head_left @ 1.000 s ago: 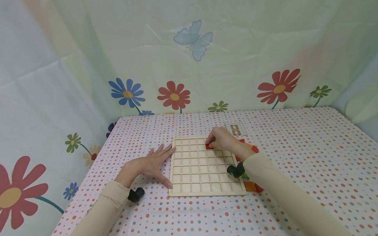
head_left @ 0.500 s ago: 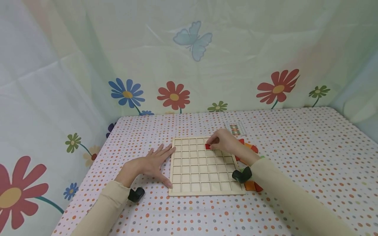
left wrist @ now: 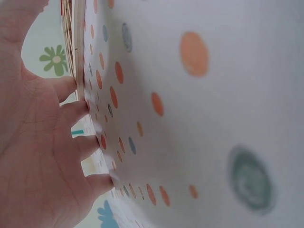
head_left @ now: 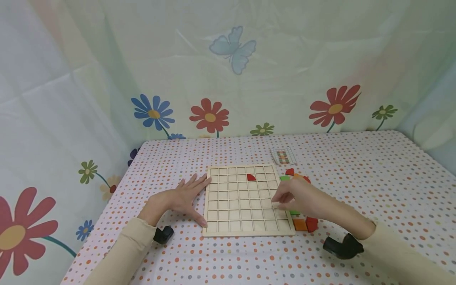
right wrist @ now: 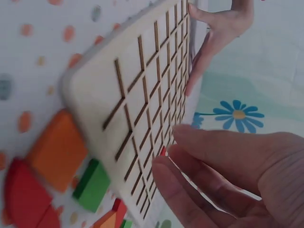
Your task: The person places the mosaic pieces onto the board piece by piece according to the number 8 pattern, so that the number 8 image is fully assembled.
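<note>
A square wooden grid board (head_left: 233, 204) lies on the table, and one red quarter-round piece (head_left: 251, 177) sits in a cell of its second row from the back. My left hand (head_left: 185, 198) spreads its fingers at the board's left edge; the thumb and index fingertip touch the rim. Over the board's right edge hovers my right hand (head_left: 299, 198), its fingers loosely bent. In the right wrist view a gap shows between thumb and fingers, with nothing held. Beneath and around this hand lie an orange piece (head_left: 300, 225), red pieces (head_left: 312, 224) and a green piece (right wrist: 92, 185), some partly hidden.
Behind the board's right corner lies a small card (head_left: 284, 156) printed with a coloured grid pattern. Another red piece (head_left: 290, 171) and a green piece (head_left: 284, 178) lie along the board's right side. A flowered curtain (head_left: 285, 79) hangs behind the dotted tablecloth (head_left: 374, 178).
My right hand has let go of the red quarter-round piece, which stays in its cell, and moved right and nearer to me. My left hand keeps its place.
</note>
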Tool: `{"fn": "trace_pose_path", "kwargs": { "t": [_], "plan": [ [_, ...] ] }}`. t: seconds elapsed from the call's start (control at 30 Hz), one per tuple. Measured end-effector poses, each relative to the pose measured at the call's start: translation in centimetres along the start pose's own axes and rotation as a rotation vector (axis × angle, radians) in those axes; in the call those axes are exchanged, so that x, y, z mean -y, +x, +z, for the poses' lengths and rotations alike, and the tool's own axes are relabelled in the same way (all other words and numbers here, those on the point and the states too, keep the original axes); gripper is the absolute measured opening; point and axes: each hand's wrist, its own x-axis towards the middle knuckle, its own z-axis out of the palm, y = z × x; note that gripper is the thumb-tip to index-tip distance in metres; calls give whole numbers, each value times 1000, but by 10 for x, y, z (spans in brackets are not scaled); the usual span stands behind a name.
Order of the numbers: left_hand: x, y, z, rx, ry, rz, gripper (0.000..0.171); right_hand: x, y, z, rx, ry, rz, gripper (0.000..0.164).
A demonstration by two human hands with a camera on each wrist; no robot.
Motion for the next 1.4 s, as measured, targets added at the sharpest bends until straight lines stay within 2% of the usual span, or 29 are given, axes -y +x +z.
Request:
{"fn": "trace_pose_path", "kwargs": {
  "t": [0.13,0.23,0.4,0.5,0.7,0.97,1.4],
  "plan": [
    [1,0,0,5,2,-9,135,-7,-19,-2,91,7,38,15],
    [1,1,0,6,-6,-4,134,-13,-30,-2,126,0,58,20],
    [1,2,1,3,-15,-7,135,-25,-43,1,125,-34,20,26],
    [-1,1,1,3,-14,-17,134,-30,-47,5,115,-47,35,27],
    [-2,1,2,3,-15,-15,134,-32,-48,14,88,-91,78,28],
    [-3,0,-2,14,-7,-15,133,-27,-43,14,88,-130,114,27],
    [1,0,1,11,-15,-1,135,-28,-41,12,122,-11,177,26]
  ]
}}
